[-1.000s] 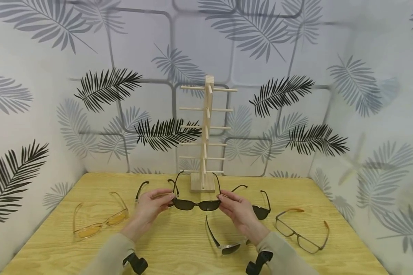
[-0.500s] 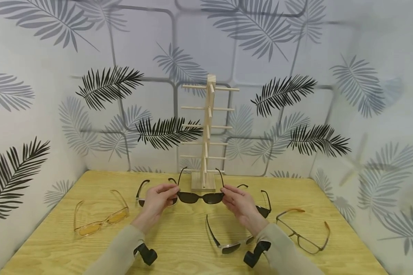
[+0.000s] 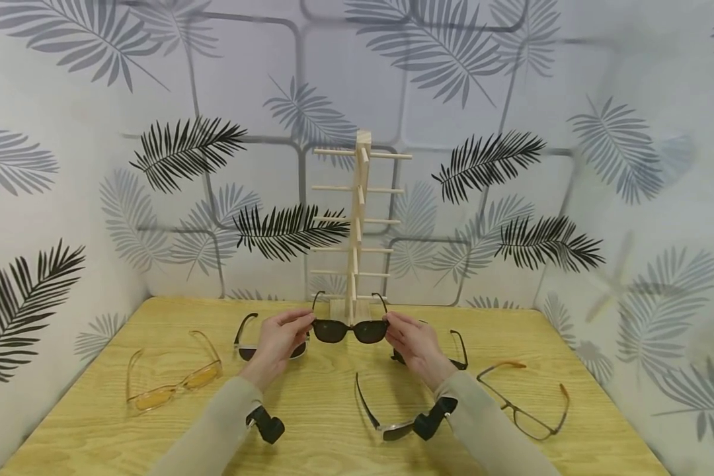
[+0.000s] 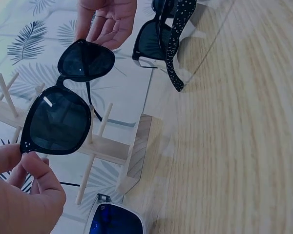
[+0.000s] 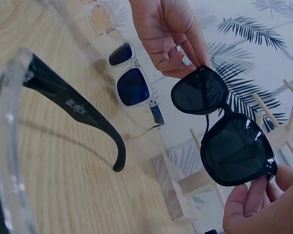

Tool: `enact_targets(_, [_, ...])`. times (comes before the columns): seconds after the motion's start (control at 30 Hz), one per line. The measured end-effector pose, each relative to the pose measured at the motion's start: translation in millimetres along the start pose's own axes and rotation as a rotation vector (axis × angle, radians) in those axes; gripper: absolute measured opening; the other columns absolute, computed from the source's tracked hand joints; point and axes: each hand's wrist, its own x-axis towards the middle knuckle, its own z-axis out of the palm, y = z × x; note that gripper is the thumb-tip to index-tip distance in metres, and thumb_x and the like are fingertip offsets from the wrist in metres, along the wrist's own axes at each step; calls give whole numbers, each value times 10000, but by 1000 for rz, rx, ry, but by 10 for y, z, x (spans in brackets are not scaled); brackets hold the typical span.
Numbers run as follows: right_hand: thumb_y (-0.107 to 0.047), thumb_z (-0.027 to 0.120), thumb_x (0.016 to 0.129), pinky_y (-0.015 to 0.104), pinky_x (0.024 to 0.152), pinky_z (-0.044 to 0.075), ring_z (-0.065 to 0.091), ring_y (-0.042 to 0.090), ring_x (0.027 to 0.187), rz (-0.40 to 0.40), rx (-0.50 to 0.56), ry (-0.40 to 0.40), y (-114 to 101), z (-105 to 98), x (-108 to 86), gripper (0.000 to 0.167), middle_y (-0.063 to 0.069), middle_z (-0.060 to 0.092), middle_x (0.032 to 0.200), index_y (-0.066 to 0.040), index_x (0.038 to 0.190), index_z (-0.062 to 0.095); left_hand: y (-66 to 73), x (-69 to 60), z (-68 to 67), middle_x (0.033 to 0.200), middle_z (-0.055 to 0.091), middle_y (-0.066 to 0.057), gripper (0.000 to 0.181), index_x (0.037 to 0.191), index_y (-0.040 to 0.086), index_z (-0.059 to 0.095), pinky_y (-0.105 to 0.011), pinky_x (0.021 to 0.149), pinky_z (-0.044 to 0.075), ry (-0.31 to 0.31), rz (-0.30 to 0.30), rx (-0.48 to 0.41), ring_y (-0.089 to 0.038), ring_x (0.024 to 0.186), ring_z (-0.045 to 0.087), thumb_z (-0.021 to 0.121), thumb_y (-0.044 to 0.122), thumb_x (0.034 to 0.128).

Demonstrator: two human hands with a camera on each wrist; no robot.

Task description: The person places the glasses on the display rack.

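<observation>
Black sunglasses hang in the air in front of the wooden rack, dark lenses toward me and temples pointing at the rack. My left hand pinches the left end of the frame between thumb and fingers. At the other end my right hand does the same. In the left wrist view the lens sits above my left fingers, with the right hand across from it. The right wrist view shows the same sunglasses off the tabletop, before the rack's lower pegs.
Clear-framed sunglasses lie behind my left hand, black ones partly behind my right. Orange-tinted glasses lie at left, thin-framed eyeglasses at right. Light-framed sunglasses lie up front, partly covered by the wrist camera.
Both hands have carried the black sunglasses away from me, toward the rack, and slightly right. The lenses now face me more squarely. The other glasses have stayed in place.
</observation>
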Motion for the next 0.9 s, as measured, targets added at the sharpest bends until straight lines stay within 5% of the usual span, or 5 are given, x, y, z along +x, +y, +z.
enact_targets(0.33, [-80, 638, 955, 316, 897, 550, 674, 79, 770, -18, -5, 4, -41, 30, 153, 414, -37, 721, 842, 77, 1327, 548, -29, 110, 57, 870, 666, 20, 251, 1161, -15, 680, -216, 614, 494, 27, 17, -38, -67, 686, 591, 675, 80, 929])
enact_targets(0.6, [-102, 650, 952, 343, 957, 524, 675, 65, 793, 4, -39, 14, -56, 35, 293, 422, -8, 728, 940, 52, 1334, 558, -59, 199, 94, 937, 659, -9, 263, 1187, -9, 674, -208, 626, 488, 55, -1, -4, -74, 726, 591, 658, 87, 942])
enact_targets(0.9, [-76, 653, 944, 313, 883, 554, 682, 80, 785, -6, -55, 36, -39, 53, 399, 404, 23, 737, 941, 63, 1315, 573, -77, 273, 108, 1047, 645, -66, 279, 1222, -16, 657, -187, 626, 491, 67, -14, 6, -91, 790, 605, 627, 76, 961])
